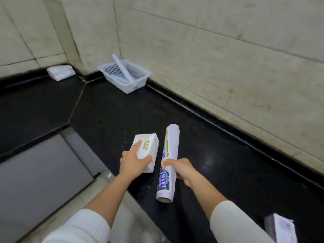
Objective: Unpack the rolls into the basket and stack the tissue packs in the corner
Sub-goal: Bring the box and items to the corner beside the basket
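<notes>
My left hand (pixel 134 161) grips a white tissue pack (pixel 147 146) with a yellow label, near the front of the black counter. My right hand (pixel 182 170) holds a long wrapped roll (pixel 169 155) with a blue printed label, its fingers curled around the middle. A white perforated basket (pixel 140 79) stands against the far wall, with one white roll (pixel 122 69) leaning inside it. Another tissue pack (pixel 60 72) lies in the far left corner.
The black counter (pixel 108 109) runs along the tiled wall (pixel 210 50). A grey sink or recessed panel (pixel 43 165) lies to the left below the counter edge. A wrapped white package (pixel 282 228) sits at the bottom right.
</notes>
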The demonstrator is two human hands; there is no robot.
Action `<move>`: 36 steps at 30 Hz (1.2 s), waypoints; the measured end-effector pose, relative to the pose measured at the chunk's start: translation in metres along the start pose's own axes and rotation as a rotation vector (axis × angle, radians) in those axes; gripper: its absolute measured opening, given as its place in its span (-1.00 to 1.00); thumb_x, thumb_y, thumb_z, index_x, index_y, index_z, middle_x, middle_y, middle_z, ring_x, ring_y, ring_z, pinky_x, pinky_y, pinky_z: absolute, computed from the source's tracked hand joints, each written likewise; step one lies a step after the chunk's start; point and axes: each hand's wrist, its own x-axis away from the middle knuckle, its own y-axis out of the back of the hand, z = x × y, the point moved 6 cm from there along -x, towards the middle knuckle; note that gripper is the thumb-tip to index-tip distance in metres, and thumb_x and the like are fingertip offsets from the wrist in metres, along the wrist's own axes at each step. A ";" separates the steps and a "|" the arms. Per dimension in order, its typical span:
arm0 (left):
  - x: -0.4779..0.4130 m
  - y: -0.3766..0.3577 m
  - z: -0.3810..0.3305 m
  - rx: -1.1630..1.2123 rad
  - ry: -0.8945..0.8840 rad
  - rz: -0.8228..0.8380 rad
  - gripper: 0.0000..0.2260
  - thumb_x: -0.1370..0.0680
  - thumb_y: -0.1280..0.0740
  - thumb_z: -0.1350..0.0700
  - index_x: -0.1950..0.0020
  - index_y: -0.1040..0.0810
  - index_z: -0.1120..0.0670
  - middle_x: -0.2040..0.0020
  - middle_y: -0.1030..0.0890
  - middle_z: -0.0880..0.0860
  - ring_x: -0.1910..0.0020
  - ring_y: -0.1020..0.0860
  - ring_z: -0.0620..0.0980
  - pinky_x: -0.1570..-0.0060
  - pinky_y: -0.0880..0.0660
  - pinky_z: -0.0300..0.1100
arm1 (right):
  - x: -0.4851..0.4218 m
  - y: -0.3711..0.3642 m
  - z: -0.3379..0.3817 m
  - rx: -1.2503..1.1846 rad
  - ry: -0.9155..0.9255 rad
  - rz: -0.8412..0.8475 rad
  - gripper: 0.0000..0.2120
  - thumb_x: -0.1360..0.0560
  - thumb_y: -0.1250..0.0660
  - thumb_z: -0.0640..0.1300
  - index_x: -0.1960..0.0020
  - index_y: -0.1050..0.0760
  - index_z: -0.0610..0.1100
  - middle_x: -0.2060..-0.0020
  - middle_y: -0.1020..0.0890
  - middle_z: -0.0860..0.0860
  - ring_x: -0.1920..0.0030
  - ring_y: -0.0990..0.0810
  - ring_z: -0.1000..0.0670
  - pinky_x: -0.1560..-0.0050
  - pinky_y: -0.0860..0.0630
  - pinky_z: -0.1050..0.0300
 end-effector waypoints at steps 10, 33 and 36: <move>-0.138 0.215 0.117 -0.051 0.049 -0.132 -0.30 -0.34 -0.38 -0.13 -0.45 -0.23 -0.28 -0.25 -0.40 0.16 -0.27 -0.39 0.19 -0.31 -0.38 0.01 | -0.084 -0.242 0.096 -0.021 0.001 0.121 -0.41 -0.24 -0.54 -0.10 -0.19 -0.48 -0.30 0.06 -0.70 -0.21 0.11 -0.72 -0.12 0.07 -0.67 0.03; -0.450 0.330 0.123 -0.154 -0.024 -0.093 -0.28 -0.38 -0.36 -0.14 -0.47 -0.10 -0.32 -0.27 -0.28 0.08 -0.20 -0.33 0.13 0.01 -0.36 -0.07 | -0.299 -0.404 0.298 0.144 -0.026 -0.054 -0.44 -0.28 -0.51 -0.11 -0.18 -0.39 -0.27 -0.02 -0.62 -0.20 0.06 -0.66 -0.15 0.07 -0.65 -0.04; -0.475 0.337 0.122 -0.182 -0.044 -0.085 -0.28 -0.40 -0.36 -0.12 -0.48 -0.09 -0.30 -0.28 -0.28 0.08 -0.20 -0.31 0.13 0.01 -0.37 -0.06 | -0.318 -0.416 0.308 0.195 -0.027 -0.100 -0.47 -0.29 -0.51 -0.09 -0.15 -0.41 -0.26 -0.01 -0.61 -0.18 0.06 -0.64 -0.13 0.06 -0.64 -0.02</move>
